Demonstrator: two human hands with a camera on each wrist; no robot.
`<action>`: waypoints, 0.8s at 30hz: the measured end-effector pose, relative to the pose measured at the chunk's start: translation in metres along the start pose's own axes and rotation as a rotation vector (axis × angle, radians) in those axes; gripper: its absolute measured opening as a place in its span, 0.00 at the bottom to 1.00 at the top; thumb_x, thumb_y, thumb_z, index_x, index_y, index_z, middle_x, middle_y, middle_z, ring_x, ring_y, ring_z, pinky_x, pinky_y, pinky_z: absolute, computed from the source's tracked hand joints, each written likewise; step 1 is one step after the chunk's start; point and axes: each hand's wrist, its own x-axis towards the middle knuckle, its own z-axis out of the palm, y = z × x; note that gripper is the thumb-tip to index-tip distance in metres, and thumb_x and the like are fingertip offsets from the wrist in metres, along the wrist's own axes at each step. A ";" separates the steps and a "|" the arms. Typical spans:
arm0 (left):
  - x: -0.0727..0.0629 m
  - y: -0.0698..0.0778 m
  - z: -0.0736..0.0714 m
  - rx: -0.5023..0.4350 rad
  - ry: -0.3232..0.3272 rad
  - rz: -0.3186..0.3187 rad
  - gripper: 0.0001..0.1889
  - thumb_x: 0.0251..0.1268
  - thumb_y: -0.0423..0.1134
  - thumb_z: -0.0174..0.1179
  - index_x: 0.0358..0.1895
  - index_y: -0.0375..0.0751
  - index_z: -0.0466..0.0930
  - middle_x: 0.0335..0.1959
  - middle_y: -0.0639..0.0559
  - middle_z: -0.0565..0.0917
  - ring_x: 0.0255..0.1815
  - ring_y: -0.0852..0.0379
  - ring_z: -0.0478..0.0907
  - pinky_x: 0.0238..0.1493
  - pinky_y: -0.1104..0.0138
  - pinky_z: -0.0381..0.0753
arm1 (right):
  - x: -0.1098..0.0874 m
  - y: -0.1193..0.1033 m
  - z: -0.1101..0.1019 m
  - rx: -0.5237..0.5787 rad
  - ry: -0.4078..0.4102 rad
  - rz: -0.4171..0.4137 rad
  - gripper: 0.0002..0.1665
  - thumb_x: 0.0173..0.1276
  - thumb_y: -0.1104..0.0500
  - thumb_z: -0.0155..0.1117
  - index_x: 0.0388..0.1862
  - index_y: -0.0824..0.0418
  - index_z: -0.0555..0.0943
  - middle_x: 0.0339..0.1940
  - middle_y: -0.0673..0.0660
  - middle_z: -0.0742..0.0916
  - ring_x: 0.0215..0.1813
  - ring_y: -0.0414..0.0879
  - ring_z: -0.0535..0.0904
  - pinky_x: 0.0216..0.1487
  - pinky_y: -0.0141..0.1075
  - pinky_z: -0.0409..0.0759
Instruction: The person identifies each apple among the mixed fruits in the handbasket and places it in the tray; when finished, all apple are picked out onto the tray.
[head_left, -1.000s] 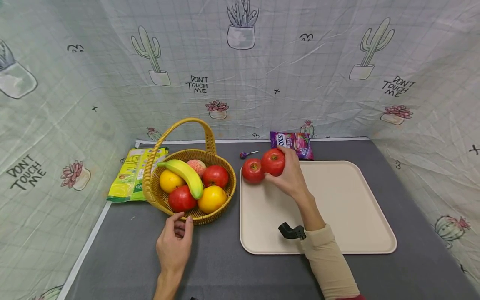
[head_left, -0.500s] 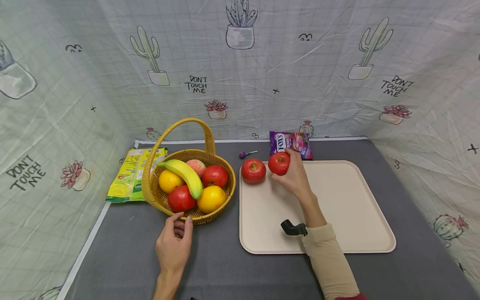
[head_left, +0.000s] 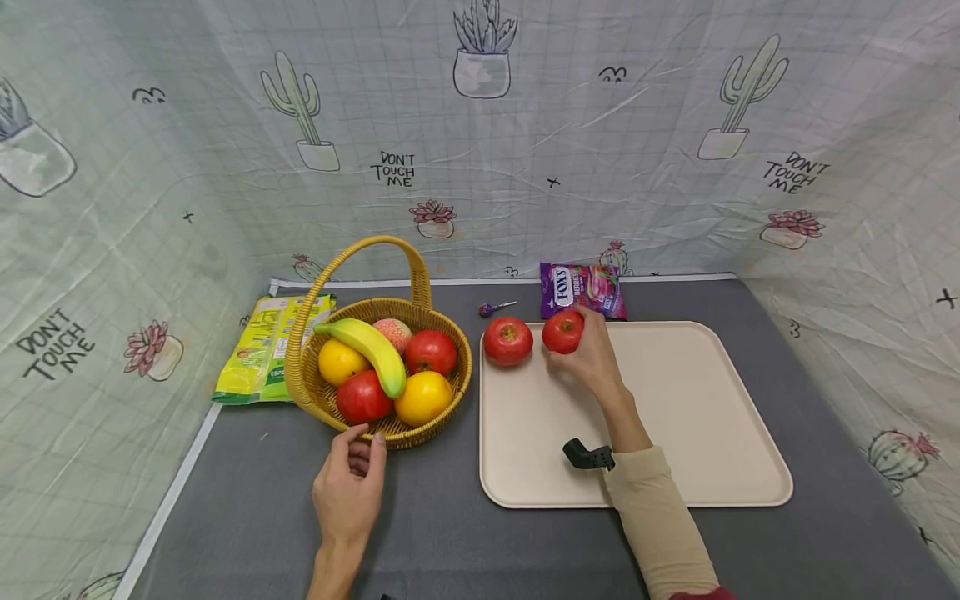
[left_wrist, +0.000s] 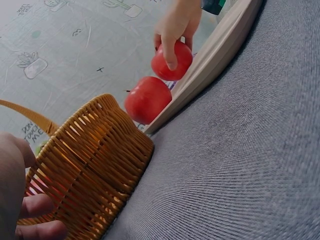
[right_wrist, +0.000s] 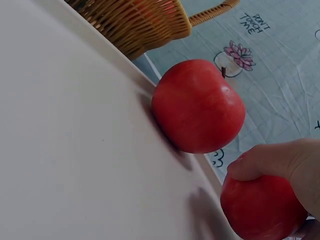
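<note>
- Right hand (head_left: pixel 588 357) grips a red apple (head_left: pixel 563 332), fingers curled over its top and far side, thumb on the near side; the fruit sits on the far-left part of the cream tray (head_left: pixel 697 417).
- Held apple: smooth, glossy, evenly red, smaller-looking than its neighbour. Whether it rests fully on the tray surface cannot be told from the wrist view.
- Left hand (head_left: pixel 347 487) lies on the grey table cover (head_left: pixel 247 517) at the near foot of the wicker basket (head_left: pixel 442 398), fingers loosely bent, thumb and fingertips touching the weave; it holds nothing.
- Basket contents: a banana (head_left: pixel 369 350) across the top, two red fruits, two orange-yellow fruits, one pale peach-coloured fruit at the back.
- A second red apple (head_left: pixel 507 341), stem upward, stands at the tray's far-left corner, just beside the held apple and apart from it.
- Beyond the tray: a purple sweet packet (head_left: pixel 583 288) and a small lollipop (head_left: pixel 495 309).
- Left of the basket: a yellow-green packet (head_left: pixel 258 350), flat on the table.
</note>
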 end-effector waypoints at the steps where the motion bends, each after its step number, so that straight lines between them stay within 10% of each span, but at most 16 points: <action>1: 0.000 0.000 0.000 -0.001 0.000 0.001 0.11 0.62 0.38 0.69 0.46 0.39 0.84 0.23 0.55 0.82 0.21 0.69 0.73 0.26 0.81 0.73 | 0.000 0.001 0.000 0.000 -0.001 0.004 0.56 0.52 0.57 0.79 0.75 0.66 0.57 0.68 0.69 0.68 0.68 0.63 0.69 0.69 0.58 0.72; 24: 0.000 -0.002 0.000 -0.009 0.006 0.016 0.11 0.62 0.37 0.69 0.46 0.40 0.84 0.22 0.55 0.82 0.20 0.68 0.73 0.26 0.80 0.74 | 0.001 0.011 0.003 -0.013 -0.047 0.044 0.60 0.55 0.56 0.77 0.79 0.64 0.52 0.73 0.69 0.64 0.73 0.64 0.65 0.72 0.59 0.68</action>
